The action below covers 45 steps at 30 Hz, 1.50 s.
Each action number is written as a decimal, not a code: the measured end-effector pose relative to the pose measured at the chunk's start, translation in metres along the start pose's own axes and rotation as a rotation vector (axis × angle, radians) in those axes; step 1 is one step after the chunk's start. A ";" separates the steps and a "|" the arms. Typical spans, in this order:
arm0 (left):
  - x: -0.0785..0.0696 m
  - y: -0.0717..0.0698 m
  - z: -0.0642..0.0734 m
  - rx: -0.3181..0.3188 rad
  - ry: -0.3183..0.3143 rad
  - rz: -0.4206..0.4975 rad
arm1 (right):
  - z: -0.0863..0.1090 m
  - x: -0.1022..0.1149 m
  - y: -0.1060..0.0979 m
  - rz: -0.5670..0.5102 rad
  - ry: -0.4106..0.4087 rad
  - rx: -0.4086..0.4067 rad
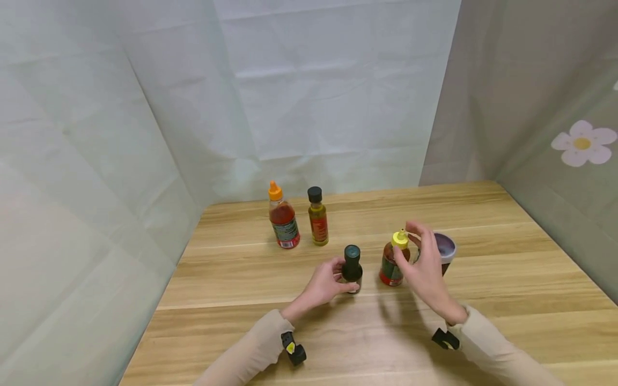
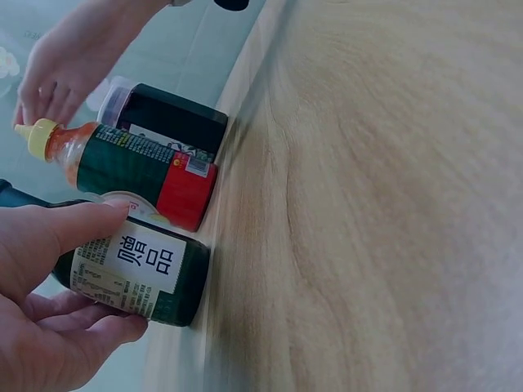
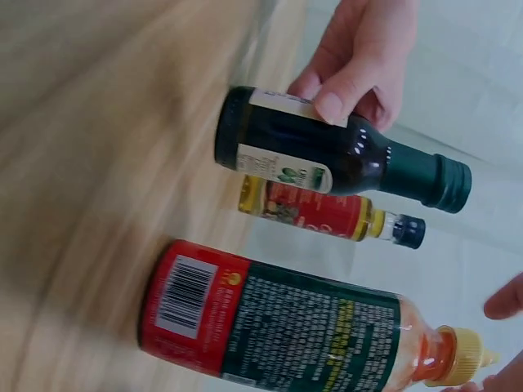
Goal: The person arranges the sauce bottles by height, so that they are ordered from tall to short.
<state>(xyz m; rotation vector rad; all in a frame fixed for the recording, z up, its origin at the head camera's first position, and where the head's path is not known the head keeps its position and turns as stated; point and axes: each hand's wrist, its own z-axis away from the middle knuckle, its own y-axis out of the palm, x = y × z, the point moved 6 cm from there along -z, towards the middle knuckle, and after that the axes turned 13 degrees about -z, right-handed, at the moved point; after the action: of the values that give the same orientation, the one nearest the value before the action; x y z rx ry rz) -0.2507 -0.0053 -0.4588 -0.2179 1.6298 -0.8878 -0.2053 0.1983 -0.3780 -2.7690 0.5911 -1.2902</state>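
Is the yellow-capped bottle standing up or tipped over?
Standing up: the yellow-capped bottle has its base on the table and its cap on top.

A pale wood-grain table [image 1: 217, 289] carries five upright containers: a clear plastic bottle of red sauce with an orange nozzle [image 1: 284, 222], a slim black-capped bottle of yellow oil [image 1: 318, 221], a dark glass bottle with a green cap [image 1: 352, 265], a yellow-nozzled red-sauce bottle [image 1: 393, 261] (barcode near its base) and, partly hidden, seemingly a dark pale-topped jar [image 1: 445, 247].
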 end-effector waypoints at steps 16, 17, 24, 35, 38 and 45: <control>0.002 -0.001 0.001 -0.009 0.009 0.008 | 0.010 -0.026 0.012 0.250 0.290 0.278; 0.002 -0.001 0.001 -0.009 0.009 0.008 | 0.010 -0.026 0.012 0.258 0.294 0.283; 0.002 -0.001 0.001 -0.011 0.012 0.005 | 0.007 -0.025 0.009 0.256 0.281 0.277; 0.001 0.000 0.000 -0.008 0.014 -0.001 | -0.002 -0.022 0.009 0.237 0.275 0.245; 0.000 -0.001 0.000 -0.012 0.019 -0.003 | -0.007 -0.021 0.011 0.239 0.278 0.241; -0.001 0.000 0.000 -0.007 0.017 -0.012 | -0.019 -0.023 0.022 0.223 0.293 0.239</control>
<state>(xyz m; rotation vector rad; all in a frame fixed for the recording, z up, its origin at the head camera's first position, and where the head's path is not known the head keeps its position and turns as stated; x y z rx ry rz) -0.2510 -0.0052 -0.4581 -0.2258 1.6492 -0.8958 -0.2402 0.1884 -0.3862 -2.2719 0.6847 -1.6040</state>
